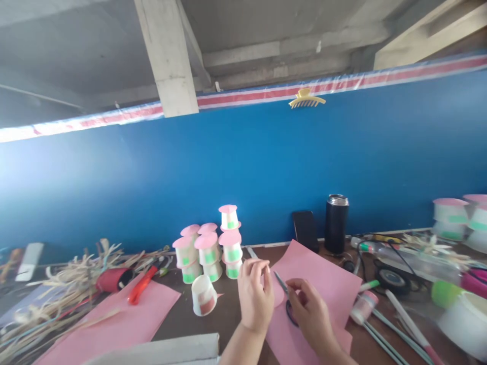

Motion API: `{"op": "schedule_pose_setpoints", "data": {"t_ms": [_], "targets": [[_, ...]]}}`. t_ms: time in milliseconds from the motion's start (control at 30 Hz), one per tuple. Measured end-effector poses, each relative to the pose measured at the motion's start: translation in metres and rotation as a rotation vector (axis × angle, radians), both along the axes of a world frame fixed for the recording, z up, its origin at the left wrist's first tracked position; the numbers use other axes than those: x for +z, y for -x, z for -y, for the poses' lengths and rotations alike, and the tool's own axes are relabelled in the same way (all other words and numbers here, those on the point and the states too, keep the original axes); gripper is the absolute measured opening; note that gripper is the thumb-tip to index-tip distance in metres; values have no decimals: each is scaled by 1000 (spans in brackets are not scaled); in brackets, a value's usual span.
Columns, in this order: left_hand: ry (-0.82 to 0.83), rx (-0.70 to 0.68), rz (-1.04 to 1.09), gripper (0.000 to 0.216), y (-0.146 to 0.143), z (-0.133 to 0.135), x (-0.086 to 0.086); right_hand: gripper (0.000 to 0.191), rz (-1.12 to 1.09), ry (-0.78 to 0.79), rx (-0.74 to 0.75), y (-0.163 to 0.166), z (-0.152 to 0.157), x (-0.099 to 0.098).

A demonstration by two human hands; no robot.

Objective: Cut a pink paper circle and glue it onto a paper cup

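Note:
My right hand (311,310) is closed around a pair of scissors (281,282), whose narrow blades point up and left. A dark handle loop shows below the fingers. Beside it, my left hand (255,295) has curled fingers and seems to grip a rounded piece of pink paper (279,294) that shows at its right edge; the exact grip is hidden. Under both hands lies a large pink sheet (323,274). To the left, a white paper cup (204,295) stands upside down, with a small pink scrap by it.
Behind the hands are stacked cups with pink discs (208,248). A black bottle (336,224) and a phone (305,230) stand by the blue partition (243,167). At left, a red-handled cutter (142,285) rests on pink paper. Tape (393,278) and tubes clutter the right.

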State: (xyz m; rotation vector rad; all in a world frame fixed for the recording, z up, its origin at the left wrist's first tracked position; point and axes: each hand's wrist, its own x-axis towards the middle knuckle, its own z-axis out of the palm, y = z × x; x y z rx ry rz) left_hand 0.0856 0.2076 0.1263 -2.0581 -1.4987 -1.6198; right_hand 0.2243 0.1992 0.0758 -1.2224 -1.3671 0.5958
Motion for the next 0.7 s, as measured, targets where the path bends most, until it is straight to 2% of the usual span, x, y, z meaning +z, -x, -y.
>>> {"op": "schedule_pose_setpoints", "data": {"t_ms": [100,167,200,267,300,367,433,500,633,700], "targets": [[-68,16,-57,21,23,9,31,10,57,15,-11,-2,-3,-4],[-107,79,-87,25,50,18,40,10,105,24,-24,-4,-5,-6],[-124,139,-69,31,65,23,39,10,121,32,-25,-5,-6,-7],[-156,269,5,46,96,31,26,12,132,51,-19,-5,-6,-7],[-115,328,38,57,110,34,16,12,131,56,-14,-5,-6,-7],[12,465,88,75,131,35,-9,13,125,42,-4,-5,-6,-6],[184,526,106,87,143,32,-30,12,116,-7,-8,-4,-4,-3],[318,582,117,93,147,27,-45,11,118,-68,-21,-5,-1,3],[547,581,141,89,147,17,-52,14,202,-201,14,-4,11,23],[586,559,155,87,148,16,-52,16,286,-235,50,-4,18,38]]}}
